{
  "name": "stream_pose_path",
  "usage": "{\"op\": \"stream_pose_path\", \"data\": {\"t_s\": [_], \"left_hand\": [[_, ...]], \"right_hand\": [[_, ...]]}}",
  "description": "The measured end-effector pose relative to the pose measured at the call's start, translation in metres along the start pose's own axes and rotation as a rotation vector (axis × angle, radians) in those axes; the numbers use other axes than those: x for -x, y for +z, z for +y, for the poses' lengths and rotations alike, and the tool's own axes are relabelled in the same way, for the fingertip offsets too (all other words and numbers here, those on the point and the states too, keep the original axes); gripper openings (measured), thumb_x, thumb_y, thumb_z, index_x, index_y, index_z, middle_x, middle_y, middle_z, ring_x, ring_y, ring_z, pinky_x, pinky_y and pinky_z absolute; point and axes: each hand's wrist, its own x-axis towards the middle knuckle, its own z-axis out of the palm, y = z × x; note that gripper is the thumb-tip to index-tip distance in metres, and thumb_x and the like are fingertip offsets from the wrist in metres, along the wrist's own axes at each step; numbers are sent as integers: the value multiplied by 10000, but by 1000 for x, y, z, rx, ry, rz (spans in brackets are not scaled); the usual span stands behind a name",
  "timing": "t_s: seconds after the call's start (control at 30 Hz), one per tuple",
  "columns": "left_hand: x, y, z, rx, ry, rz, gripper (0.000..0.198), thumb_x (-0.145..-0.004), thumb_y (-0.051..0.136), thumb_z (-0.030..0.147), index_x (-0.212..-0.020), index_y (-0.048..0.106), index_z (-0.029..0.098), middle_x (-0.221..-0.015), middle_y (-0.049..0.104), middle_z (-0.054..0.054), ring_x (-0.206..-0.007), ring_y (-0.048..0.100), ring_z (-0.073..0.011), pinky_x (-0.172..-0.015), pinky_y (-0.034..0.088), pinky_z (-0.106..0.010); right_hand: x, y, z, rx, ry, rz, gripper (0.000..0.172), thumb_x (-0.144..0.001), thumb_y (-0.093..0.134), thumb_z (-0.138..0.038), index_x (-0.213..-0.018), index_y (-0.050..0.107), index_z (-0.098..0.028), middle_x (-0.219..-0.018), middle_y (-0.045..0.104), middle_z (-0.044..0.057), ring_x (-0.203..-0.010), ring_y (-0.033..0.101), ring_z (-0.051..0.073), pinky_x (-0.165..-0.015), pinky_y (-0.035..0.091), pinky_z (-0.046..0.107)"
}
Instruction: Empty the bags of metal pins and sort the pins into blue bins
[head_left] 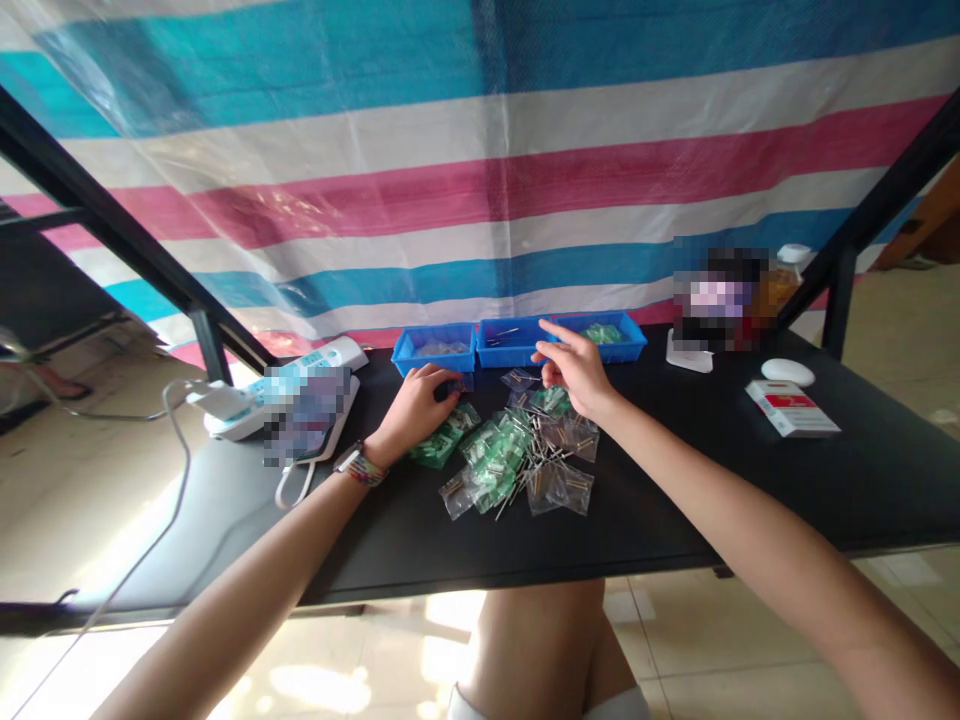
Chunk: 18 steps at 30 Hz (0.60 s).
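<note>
My left hand [421,405] is closed, fingers and thumb curled together at the edge of a small clear plastic bag [466,382] just in front of the left blue bin [403,352]. Beneath that hand lie green-tinted packets [448,436]. My right hand [576,372] is open, index finger stretched toward the gap between the middle blue bin [504,357] and the right blue bin [634,345]. A few thin metal pieces lie in the middle bin, green packets in the right one, clear bags in the left. Between my arms is a pile of green packets [495,455], thin metal rods [534,462] and clear bags with brass-coloured pins [570,487].
On the left of the black table [390,550] stand a white power strip [247,410] and a cable [180,470]. A red-and-white box [791,408] and a white oval object [787,373] lie on the right. Behind the bins hangs a striped plastic sheet [420,220].
</note>
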Motion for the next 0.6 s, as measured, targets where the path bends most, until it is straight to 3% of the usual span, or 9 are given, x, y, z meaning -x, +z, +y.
{"op": "stream_pose_path", "data": {"t_s": [0.13,0.3,0.4,0.5,0.6], "left_hand": [[0,4,-5,-55,54,-51,340,-970,612,341,-1226,789,203,-1146,774,-119,-1062,699,-303,-1041,498,-491],[0,-2,1,-15,85,24,298,-1008,571,336,-1140,813,223,-1093,787,-104,-1036,705,-285,-959,544,-433],[0,-8,13,247,-22,69,295,-988,644,394,-1134,811,201,-1016,808,-99,-939,736,-261,-863,578,-389],[1,-12,32,675,-170,3,436,-923,764,511,-1170,801,153,-934,821,-105,-847,757,-245,-787,602,-357],[4,-12,53,848,-205,-11,430,-852,856,542,-1038,824,156,-973,831,-106,-835,753,-221,-789,600,-329]], "right_hand": [[12,-4,11,130,-57,-88,442,-762,747,-388,-1136,758,-152,-650,655,-49,-408,519,88,-371,424,221],[27,5,13,258,-146,-189,283,-835,703,-372,-1041,752,-185,-682,664,-32,-449,548,95,-416,442,221],[33,10,8,304,-179,-220,248,-865,718,-359,-1055,746,-202,-750,678,-17,-503,584,101,-460,478,227],[39,14,6,273,-112,-274,315,-857,768,-381,-1123,733,-215,-909,715,16,-556,635,115,-460,509,239],[44,19,4,174,-40,-380,370,-833,822,-411,-1133,712,-225,-985,730,32,-606,673,136,-475,550,255]]}}
